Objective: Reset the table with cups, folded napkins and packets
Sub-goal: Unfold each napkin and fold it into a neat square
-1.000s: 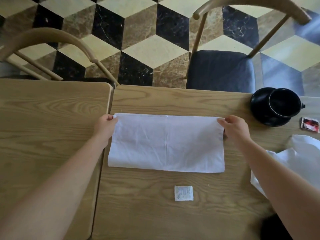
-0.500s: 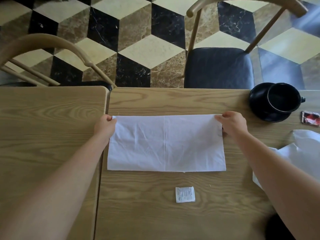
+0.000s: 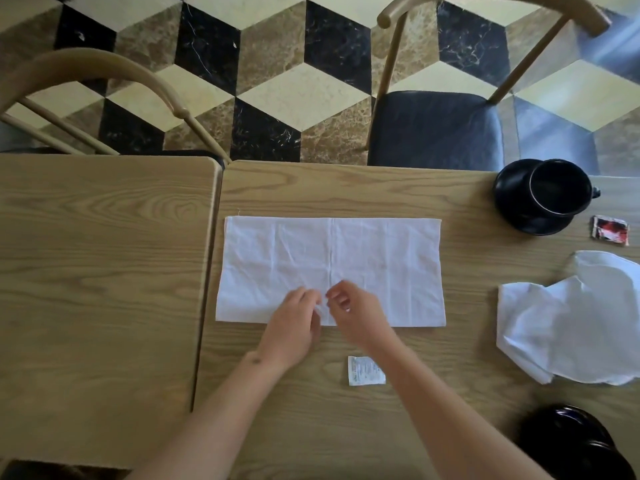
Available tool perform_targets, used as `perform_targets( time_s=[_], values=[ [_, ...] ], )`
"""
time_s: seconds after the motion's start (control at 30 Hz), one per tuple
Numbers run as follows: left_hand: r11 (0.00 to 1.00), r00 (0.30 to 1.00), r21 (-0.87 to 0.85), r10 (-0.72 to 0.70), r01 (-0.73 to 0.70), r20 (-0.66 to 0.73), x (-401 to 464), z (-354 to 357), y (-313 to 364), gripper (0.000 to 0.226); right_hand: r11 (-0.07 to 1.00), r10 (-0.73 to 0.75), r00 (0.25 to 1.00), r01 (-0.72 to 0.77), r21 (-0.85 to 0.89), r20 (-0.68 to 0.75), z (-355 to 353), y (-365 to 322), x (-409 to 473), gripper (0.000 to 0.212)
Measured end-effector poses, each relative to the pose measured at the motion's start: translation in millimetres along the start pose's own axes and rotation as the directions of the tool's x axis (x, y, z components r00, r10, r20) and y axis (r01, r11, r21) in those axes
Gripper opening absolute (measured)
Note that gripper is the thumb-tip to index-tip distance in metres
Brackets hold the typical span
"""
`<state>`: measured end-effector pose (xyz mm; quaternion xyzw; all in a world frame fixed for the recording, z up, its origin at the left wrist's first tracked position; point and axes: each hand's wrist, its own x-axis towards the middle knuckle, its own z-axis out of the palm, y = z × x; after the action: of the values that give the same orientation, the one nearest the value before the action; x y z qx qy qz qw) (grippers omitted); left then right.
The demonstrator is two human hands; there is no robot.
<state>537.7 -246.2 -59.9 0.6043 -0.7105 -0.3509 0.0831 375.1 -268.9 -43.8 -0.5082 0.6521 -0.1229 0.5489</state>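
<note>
2 hands, left hand (image 3: pixel 294 327) and right hand (image 3: pixel 356 317), are set at the napkin (image 3: pixel 332 258)'s near-edge centre crease, fingers curled, seemingly pinching it for another fold.

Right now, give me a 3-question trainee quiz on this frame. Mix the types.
1. True or false: the black cup stands on a saucer.
2. Where are both hands (left, right) on the flat napkin?
A. At its far corners
B. At the middle of its near edge
C. Off it entirely
3. Fill in: the white packet lies on the table on the ____ side of the flat napkin.

Key: 1 true. 2 B. 3 near. Whether either hand has pinched the cloth cannot be told; a second napkin lies crumpled to the right.
</note>
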Motion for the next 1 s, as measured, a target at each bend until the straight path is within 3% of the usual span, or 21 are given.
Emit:
perform_targets(
  time_s=[0.13,0.27,0.43,0.53,0.67,0.77,0.83,0.9,0.93,0.97,1.0],
  values=[
    [0.996,0.997,0.056,-0.074,0.074,0.004,-4.0,1.5,-12.9,0.019,0.996,0.08,0.996,-0.082,0.04,0.042,28.0,10.1,-7.8,0.017],
    [0.965,0.971,0.106,-0.235,0.238,-0.045,-13.6,-20.5,-42.0,0.027,0.992,0.125,0.992,-0.124,-0.012,0.031,-4.1,32.6,-17.0,0.016],
    [0.902,0.91,0.122,-0.406,0.414,-0.087,-29.6,-53.4,-86.6,0.028,0.961,0.266,0.944,-0.275,-0.017,-0.195,-84.1,73.9,-31.9,0.021],
    [0.882,0.898,0.166,-0.433,0.44,-0.077,-30.8,-57.7,-94.8,0.028,0.947,0.31,0.92,-0.321,-0.008,-0.238,-111.6,86.5,-34.8,0.02],
    [0.838,0.867,0.23,-0.492,0.496,-0.076,-24.9,-56.5,-84.4,0.025,0.947,0.306,0.933,-0.318,-0.037,-0.19,-116.4,83.9,-26.7,0.02],
    [0.834,0.855,0.2,-0.48,0.514,-0.195,-29.8,-54.4,-60.6,0.016,0.93,0.308,0.937,-0.333,-0.154,-0.163,-123.6,71.6,-12.3,0.018],
    [0.888,0.883,0.126,-0.407,0.443,-0.236,-36.7,-37.1,-23.4,0.018,0.94,0.209,0.949,-0.262,-0.219,-0.237,-134.4,53.9,4.7,0.013],
    [0.916,0.906,-0.1,-0.401,0.39,-0.136,-39.8,-4.2,27.4,0.021,0.928,-0.005,0.954,-0.107,-0.357,-0.299,-145.7,32.8,30.2,0.015],
    [0.874,0.894,-0.258,-0.442,0.411,-0.073,-37.8,15.2,53.4,0.018,0.896,-0.096,0.953,-0.043,-0.442,-0.287,-150.4,22.4,45.1,0.024],
    [0.752,0.844,-0.453,-0.536,0.479,0.003,-32.4,32.7,77.7,0.014,0.852,-0.141,0.956,-0.015,-0.523,-0.256,-154.3,11.8,59.9,0.034],
    [0.482,0.728,-0.661,-0.67,0.575,0.146,-22.5,46.2,99.2,0.009,0.811,-0.141,0.965,-0.015,-0.584,-0.22,-156.8,1.8,73.2,0.042]
  ],
)
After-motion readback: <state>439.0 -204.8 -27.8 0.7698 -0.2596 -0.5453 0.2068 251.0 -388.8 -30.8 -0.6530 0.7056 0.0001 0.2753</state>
